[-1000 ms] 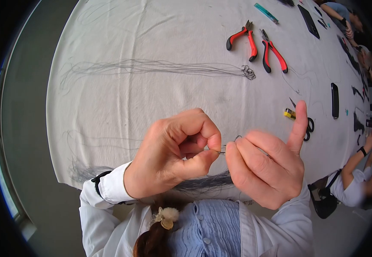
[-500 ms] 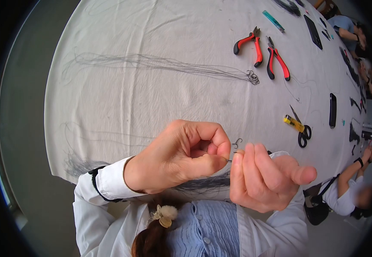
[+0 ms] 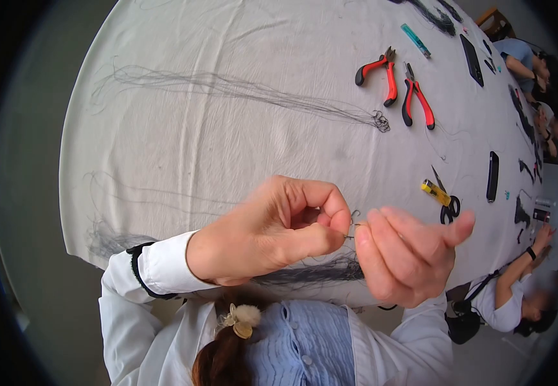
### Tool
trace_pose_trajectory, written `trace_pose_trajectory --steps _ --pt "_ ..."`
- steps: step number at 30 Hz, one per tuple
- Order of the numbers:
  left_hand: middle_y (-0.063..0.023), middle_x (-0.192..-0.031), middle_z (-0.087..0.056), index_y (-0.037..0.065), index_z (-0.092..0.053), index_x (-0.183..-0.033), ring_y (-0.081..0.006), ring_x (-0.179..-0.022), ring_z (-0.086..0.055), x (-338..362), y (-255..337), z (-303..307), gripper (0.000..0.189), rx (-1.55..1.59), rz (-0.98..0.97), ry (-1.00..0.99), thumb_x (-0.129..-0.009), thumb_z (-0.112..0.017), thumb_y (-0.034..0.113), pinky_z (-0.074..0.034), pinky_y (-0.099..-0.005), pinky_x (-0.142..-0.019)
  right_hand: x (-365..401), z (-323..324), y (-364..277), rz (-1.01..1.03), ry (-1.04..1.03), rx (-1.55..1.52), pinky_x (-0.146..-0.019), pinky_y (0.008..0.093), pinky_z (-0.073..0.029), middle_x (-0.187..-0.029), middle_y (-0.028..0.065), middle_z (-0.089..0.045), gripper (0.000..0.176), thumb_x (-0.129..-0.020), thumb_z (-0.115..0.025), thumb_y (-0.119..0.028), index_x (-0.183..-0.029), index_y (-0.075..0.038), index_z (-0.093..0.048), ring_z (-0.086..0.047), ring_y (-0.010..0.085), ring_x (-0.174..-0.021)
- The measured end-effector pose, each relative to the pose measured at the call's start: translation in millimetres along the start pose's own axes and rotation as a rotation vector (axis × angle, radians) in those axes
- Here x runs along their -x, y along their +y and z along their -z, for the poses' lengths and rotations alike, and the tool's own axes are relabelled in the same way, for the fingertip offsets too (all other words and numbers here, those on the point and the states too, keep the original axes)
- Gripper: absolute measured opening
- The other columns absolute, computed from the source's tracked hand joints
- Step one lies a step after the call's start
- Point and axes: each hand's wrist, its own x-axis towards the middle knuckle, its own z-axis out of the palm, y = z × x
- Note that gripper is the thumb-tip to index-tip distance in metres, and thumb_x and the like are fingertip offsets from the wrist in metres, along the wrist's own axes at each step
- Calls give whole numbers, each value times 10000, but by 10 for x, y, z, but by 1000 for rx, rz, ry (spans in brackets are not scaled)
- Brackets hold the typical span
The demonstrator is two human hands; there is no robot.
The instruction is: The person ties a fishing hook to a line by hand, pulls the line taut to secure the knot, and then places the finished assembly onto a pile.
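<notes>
My left hand [image 3: 279, 231] pinches a small dark hook [image 3: 350, 237] between thumb and index finger. Close beside it on the right, my right hand [image 3: 407, 254] has its fingertips pressed together near the hook's end; a thin line seems to be between them, too fine to make out. Just behind the fingertips another dark hook [image 3: 355, 214] shows above the cloth. Under and between my hands lies a bundle of dark strands [image 3: 305, 273]. Farther back, a long bundle of thin lines [image 3: 227, 88] ends in a cluster of hooks [image 3: 380, 122].
On the white cloth [image 3: 292, 154] lie red-handled cutters [image 3: 388, 80], red-handled pliers [image 3: 419, 100], a teal lighter [image 3: 416, 40], a yellow lighter [image 3: 435, 192], black scissors [image 3: 449, 209] and dark phones [image 3: 472, 60]. Several people sit along the right side, one in a white shirt [image 3: 497, 299].
The view has shifted slightly. My right hand has moved a little away from my left fingertips, and its fingers are closer together. My left hand keeps its pinch.
</notes>
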Motion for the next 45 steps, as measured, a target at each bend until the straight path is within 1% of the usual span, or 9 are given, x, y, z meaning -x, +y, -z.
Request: trace_pose_trajectory --steps 3,7,18,29,32,34,38,40,45 --pt "64 -680 -436 35 -521 -767 -14 -619 -371 8 42 18 40 -229 -152 120 -751 -558 31 -310 -176 -549 -28 48 164 -388 -174 -376 -1010 540 -308 -759 -17 -638 115 -717 -651 -37 -820 -87 -642 -630 124 -698" --pt "47 -718 -446 35 -524 -769 -18 -649 -393 31 50 6 50 -421 -227 194 -747 -558 6 -343 -176 -577 -85 133 193 -938 -336 -807 -948 523 -367 -742 12 -645 105 -737 -677 -46 -838 -58 -648 -630 140 -684" --pt "45 -718 -452 33 -521 -779 -14 -660 -399 5 -10 42 38 -539 -174 176 -764 -553 20 -338 -169 -570 -87 100 108 -890 -444 -835 -938 508 -380 -643 -32 -597 93 -706 -697 -19 -734 -71 -626 -571 97 -561" --pt "65 -692 -423 43 -524 -774 -13 -626 -355 -35 -53 47 33 -11 -17 11 -789 -550 56 -298 -170 -553 -119 102 31 -473 -365 -417 -1010 586 -257 -650 13 -609 84 -721 -694 -73 -740 -58 -613 -586 148 -601" --pt "60 -704 -428 35 -542 -793 -15 -623 -353 -55 -61 39 30 -107 -50 50 -787 -569 46 -292 -166 -550 -147 127 46 -527 -381 -405 -1014 587 -248 -642 11 -603 80 -720 -683 -60 -726 -54 -603 -570 140 -576" --pt "56 -713 -438 32 -556 -802 -17 -623 -354 -32 -12 24 43 -260 -108 120 -782 -593 37 -292 -167 -550 -150 161 72 -896 -445 -638 -1008 554 -263 -603 -30 -565 73 -728 -665 -52 -700 -67 -599 -558 98 -575" --pt "39 -733 -466 26 -593 -810 -28 -621 -350 -22 -19 19 92 -556 -307 251 -757 -666 9 -295 -174 -550 -99 184 129 -1163 -402 -925 -999 541 -271 -585 -35 -561 94 -780 -601 -39 -689 -56 -588 -536 83 -559" --pt "34 -734 -473 27 -596 -797 -32 -617 -343 -21 -24 9 93 -608 -348 249 -752 -675 7 -295 -179 -545 -108 207 148 -1189 -470 -950 -908 444 -398 -604 -20 -566 107 -802 -577 -51 -697 -34 -584 -526 65 -567" --pt "23 -730 -479 26 -601 -771 -41 -609 -326 -11 3 -30 102 -665 -362 275 -737 -694 0 -292 -194 -539 -80 135 181 -1518 -446 -1357 -627 253 -436 -623 21 -563 133 -820 -555 -82 -725 10 -574 -521 72 -566"
